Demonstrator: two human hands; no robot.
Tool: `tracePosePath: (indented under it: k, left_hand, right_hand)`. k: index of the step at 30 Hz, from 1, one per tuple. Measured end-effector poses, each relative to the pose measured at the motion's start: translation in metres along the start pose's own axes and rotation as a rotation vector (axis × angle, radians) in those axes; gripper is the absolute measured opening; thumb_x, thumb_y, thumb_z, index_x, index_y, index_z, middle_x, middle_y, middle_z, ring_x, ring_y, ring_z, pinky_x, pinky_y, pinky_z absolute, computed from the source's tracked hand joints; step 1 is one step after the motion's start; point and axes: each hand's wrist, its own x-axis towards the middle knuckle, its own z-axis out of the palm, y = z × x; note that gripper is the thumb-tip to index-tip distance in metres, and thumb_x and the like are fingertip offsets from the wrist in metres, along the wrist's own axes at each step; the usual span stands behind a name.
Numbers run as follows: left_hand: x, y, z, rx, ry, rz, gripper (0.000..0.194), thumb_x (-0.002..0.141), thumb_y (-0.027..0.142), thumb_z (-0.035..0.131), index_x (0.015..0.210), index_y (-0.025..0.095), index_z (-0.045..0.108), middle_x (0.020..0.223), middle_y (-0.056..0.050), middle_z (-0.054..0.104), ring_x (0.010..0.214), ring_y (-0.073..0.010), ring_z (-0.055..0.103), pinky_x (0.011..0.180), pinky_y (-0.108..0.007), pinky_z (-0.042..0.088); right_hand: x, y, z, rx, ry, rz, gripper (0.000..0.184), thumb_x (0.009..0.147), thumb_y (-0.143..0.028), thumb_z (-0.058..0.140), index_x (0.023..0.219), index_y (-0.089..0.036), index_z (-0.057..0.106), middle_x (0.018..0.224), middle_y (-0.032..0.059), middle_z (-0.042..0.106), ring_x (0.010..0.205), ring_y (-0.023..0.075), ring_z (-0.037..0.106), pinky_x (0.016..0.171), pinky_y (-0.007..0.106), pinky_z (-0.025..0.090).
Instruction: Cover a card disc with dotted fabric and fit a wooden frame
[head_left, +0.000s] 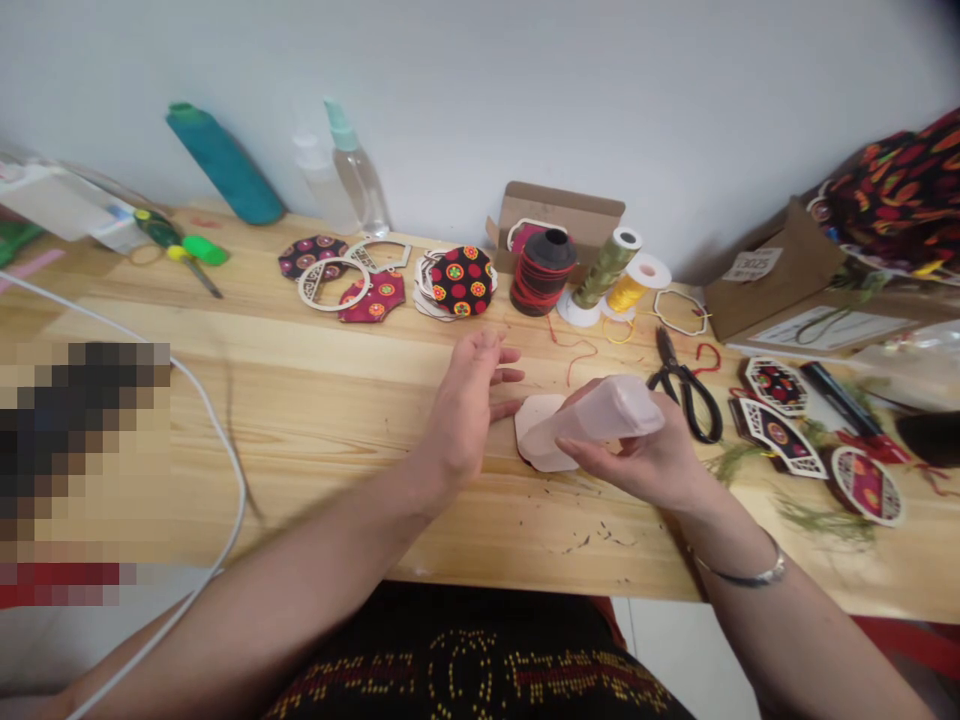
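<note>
My right hand [649,455] is wrapped round a translucent white squeeze bottle [600,415], tipped so that its lower end is over a small pale flat piece [536,415] on the table. The bottle's tip is hidden. My left hand [469,400] is to the left with its fingers apart and nothing in it; one fingertip is at the left edge of the pale piece, and I cannot tell whether it presses on it. Black-handled scissors [686,385] lie just beyond my right hand.
Behind stand a spool of red cord [544,275], a green spool [607,270] and a yellow spool [634,285]. Patterned pieces [461,282] lie left of them. At right are a cardboard box [795,280] and finished-looking ornaments [862,487]. A white cable [217,420] crosses the left side.
</note>
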Motion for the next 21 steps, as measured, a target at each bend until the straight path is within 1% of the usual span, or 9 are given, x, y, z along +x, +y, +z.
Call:
tracePosePath:
  k: [2, 4, 9, 11, 16, 21]
  left_hand:
    - [0.0, 0.0002, 0.0, -0.006, 0.002, -0.003, 0.038, 0.085, 0.056, 0.047, 0.104, 0.024, 0.051, 0.112, -0.01, 0.059, 0.098, -0.0228, 0.061, 0.069, -0.034, 0.057]
    - [-0.0004, 0.0006, 0.0002, -0.004, 0.008, -0.01, 0.037, 0.085, 0.056, 0.048, 0.103, 0.024, 0.051, 0.112, -0.01, 0.059, 0.098, -0.0228, 0.061, 0.069, -0.034, 0.057]
    - [-0.0011, 0.0015, 0.0003, 0.001, 0.002, -0.017, 0.037, 0.085, 0.055, 0.048, 0.104, 0.024, 0.05, 0.112, -0.009, 0.058, 0.098, -0.0228, 0.06, 0.07, -0.035, 0.057]
    - [-0.001, 0.0017, 0.0001, -0.005, -0.002, -0.02, 0.036, 0.084, 0.055, 0.048, 0.103, 0.024, 0.051, 0.112, -0.009, 0.058, 0.098, -0.0226, 0.06, 0.071, -0.035, 0.057]
    - [-0.0005, 0.0019, 0.0003, -0.005, 0.006, -0.017, 0.034, 0.084, 0.054, 0.049, 0.099, 0.024, 0.051, 0.11, -0.009, 0.058, 0.095, -0.022, 0.06, 0.07, -0.034, 0.056]
    - [-0.0017, 0.0019, 0.0014, -0.02, -0.003, -0.018, 0.033, 0.084, 0.054, 0.05, 0.098, 0.023, 0.051, 0.109, -0.008, 0.058, 0.095, -0.0215, 0.06, 0.069, -0.033, 0.055]
  right_hand:
    - [-0.0001, -0.0011, -0.0015, 0.043, -0.02, 0.01, 0.015, 0.071, -0.025, 0.074, 0.081, -0.019, 0.064, 0.077, 0.0027, 0.067, 0.064, 0.0144, 0.06, 0.057, 0.027, 0.049]
    - [0.0006, -0.0014, -0.0022, 0.097, -0.009, 0.025, 0.014, 0.071, -0.025, 0.075, 0.079, -0.02, 0.064, 0.075, 0.0024, 0.067, 0.064, 0.014, 0.06, 0.056, 0.027, 0.049]
    - [0.0051, 0.002, 0.0012, 0.141, 0.135, 0.119, 0.014, 0.072, -0.026, 0.075, 0.076, -0.019, 0.063, 0.073, 0.0018, 0.066, 0.064, 0.0145, 0.062, 0.057, 0.027, 0.052]
    - [0.0068, 0.0037, 0.0038, 0.153, 0.163, 0.146, 0.015, 0.071, -0.027, 0.076, 0.078, -0.019, 0.064, 0.075, 0.002, 0.067, 0.063, 0.0144, 0.063, 0.057, 0.028, 0.053]
    - [0.0073, 0.0047, 0.0067, 0.144, 0.149, 0.099, 0.016, 0.07, -0.026, 0.077, 0.078, -0.019, 0.065, 0.075, 0.0012, 0.069, 0.066, 0.0143, 0.064, 0.06, 0.027, 0.053]
    - [0.005, 0.0046, 0.0043, 0.119, 0.097, 0.075, 0.015, 0.071, -0.025, 0.076, 0.075, -0.019, 0.063, 0.07, 0.0005, 0.066, 0.061, 0.0135, 0.061, 0.057, 0.027, 0.05]
